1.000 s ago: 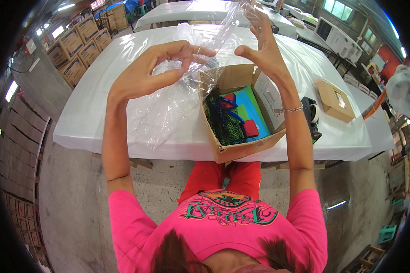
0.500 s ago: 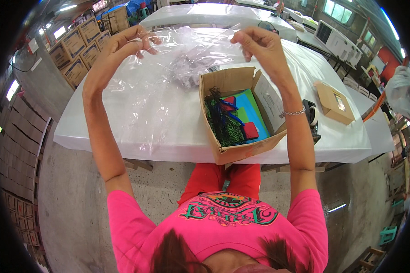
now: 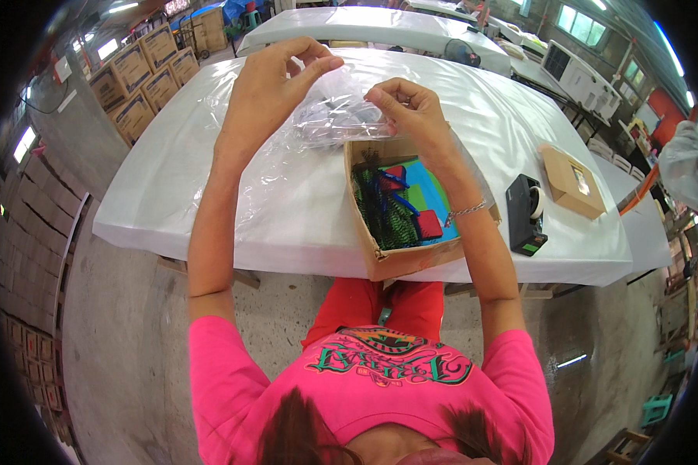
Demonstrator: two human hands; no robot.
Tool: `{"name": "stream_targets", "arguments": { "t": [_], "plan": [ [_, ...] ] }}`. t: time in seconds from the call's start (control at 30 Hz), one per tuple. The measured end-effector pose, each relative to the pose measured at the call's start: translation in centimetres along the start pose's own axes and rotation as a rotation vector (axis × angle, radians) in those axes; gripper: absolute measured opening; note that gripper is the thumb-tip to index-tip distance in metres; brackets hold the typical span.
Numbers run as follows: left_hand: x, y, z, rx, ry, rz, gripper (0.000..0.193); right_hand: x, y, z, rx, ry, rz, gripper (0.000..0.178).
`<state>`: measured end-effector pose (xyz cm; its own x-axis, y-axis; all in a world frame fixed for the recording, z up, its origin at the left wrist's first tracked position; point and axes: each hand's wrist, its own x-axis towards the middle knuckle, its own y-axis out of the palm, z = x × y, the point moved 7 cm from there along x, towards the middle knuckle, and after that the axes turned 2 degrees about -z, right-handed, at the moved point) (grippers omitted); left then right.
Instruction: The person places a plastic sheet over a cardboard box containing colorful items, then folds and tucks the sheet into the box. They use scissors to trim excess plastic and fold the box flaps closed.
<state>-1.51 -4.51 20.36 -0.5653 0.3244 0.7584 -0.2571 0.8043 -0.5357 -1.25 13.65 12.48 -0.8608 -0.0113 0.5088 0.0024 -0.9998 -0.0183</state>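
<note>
The clear plastic (image 3: 333, 128) lies beyond the filled, open box (image 3: 407, 265) on the table (image 3: 570, 244), partly spread and partly bunched, so its opening-out looks unfinished. The left hand (image 3: 275, 81) and right hand (image 3: 420, 116) have fingers pinched narrow, apparently on the plastic.

On the right part of my desk (image 3: 570, 252) I had a black tape dispenser (image 3: 523, 221) with a pale roll, and just beside it, farther right, lay a flat brown carton (image 3: 572, 186). Ahead of me stretched another white-covered table (image 3: 349, 29), with a dark round fan (image 3: 459, 51) near its right end. To my far left I saw stacked boxes (image 3: 157, 85); at my lower right, a teal stool (image 3: 657, 408) stood on the grey floor (image 3: 132, 325).
</note>
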Motion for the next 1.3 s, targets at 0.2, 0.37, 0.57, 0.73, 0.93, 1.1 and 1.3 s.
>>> {"name": "stream_targets", "arguments": {
  "t": [0.2, 0.37, 0.57, 0.73, 0.93, 1.1, 1.3],
  "plan": [
    [0.6, 0.8, 0.2, -0.126, -0.001, 0.027, 0.03, -0.3, -0.3, -1.2, 0.024, 0.019, 0.019, 0.022],
    [0.2, 1.1, -0.2, -0.117, 0.014, 0.063, 0.026, -0.9, -0.4, -0.5, -0.056, -0.067, 0.023, 0.034],
    [-0.2, 1.3, -1.3, -0.146, 0.075, 0.063, 0.02, -0.8, -0.2, 2.1, -0.024, -0.124, 0.005, 0.039],
    [-0.3, 1.6, -1.8, -0.187, 0.075, 0.076, 0.02, -0.7, -0.6, 2.1, 0.025, -0.145, -0.019, 0.03],
    [-0.4, 1.9, -1.8, -0.173, 0.061, 0.094, 0.019, -0.7, -0.8, 1.2, 0.091, -0.128, -0.045, 0.025],
    [-0.6, 2.0, -1.6, -0.191, 0.092, 0.094, 0.018, -0.9, -0.5, 1.3, 0.124, -0.103, -0.026, 0.024],
    [-1.2, 2.0, -3.5, -0.102, 0.172, -0.007, 0.026, -0.7, -1.2, 1.8, 0.145, -0.17, -0.121, 0.021]
  ]
}}
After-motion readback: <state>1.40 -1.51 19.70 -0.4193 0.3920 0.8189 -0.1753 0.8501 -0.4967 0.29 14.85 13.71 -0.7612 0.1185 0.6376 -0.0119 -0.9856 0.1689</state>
